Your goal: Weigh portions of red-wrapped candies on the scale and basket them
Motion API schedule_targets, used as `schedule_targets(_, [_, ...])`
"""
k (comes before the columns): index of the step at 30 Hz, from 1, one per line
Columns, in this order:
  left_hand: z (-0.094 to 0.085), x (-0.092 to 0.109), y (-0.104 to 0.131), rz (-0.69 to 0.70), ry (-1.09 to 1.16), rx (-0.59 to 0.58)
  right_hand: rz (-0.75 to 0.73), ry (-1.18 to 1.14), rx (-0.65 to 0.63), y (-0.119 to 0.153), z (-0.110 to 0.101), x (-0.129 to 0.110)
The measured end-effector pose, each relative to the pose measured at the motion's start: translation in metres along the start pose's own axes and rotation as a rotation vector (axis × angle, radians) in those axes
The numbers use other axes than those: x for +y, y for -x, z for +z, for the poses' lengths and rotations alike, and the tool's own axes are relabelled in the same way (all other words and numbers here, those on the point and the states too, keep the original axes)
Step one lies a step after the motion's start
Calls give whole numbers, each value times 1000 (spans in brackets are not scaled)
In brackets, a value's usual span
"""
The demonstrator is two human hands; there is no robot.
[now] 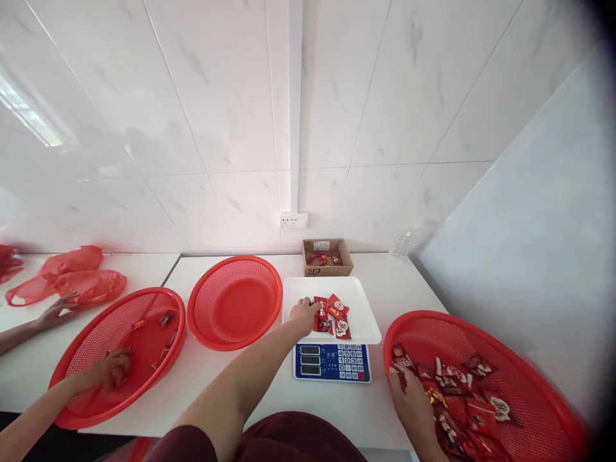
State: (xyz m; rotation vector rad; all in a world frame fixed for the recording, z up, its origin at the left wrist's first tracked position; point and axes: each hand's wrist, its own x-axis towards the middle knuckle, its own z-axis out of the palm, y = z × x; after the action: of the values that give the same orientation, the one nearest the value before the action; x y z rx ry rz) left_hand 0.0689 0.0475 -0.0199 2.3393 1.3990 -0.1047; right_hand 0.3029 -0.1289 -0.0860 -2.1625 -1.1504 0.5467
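My left hand [304, 317] is over the white tray [362, 321] of a digital scale [332, 363], its fingers curled onto the small red snack packets there. One red packet [320, 305] lies at the fingertips, and a few others [338, 307] are spread beside it. To the right, my right hand [411, 401] reaches over the near left rim of a red mesh basket [543, 366], closed around a dark red packet [402, 357]; its fingers are partly hidden. Many similar red packets [481, 417] are heaped in that basket.
A second red basket [235, 311] stands left of the scale. Farther left, another person's hand [108, 372] is in a third red basket [72, 403] with several packets; their other hand [58, 311] is near red plastic bags [89, 282]. A cardboard box [327, 270] sits behind the scale.
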Motion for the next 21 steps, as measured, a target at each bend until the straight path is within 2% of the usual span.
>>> schedule_targets(4, [5,-5,5,14,-22,38,13,-6,2,2,3,-2])
schedule_targets(7, [-2,-14,10,-26,-16,107,23,-6,-4,2,2,-3])
schedule_targets(12, [-30,-58,28,-246,-8,328,16,-19,-10,-3,-2,2])
schedule_targets(15, [-38,-80,38,-348,-1,403,15,-32,-10,-4,-1,4])
schedule_targets(18, [-27,-72,36,-308,11,392,38,-21,-29,-3,0,4])
schedule_targets(21, [-5,-37,23,-98,45,270,32,-23,-26,-1,0,3])
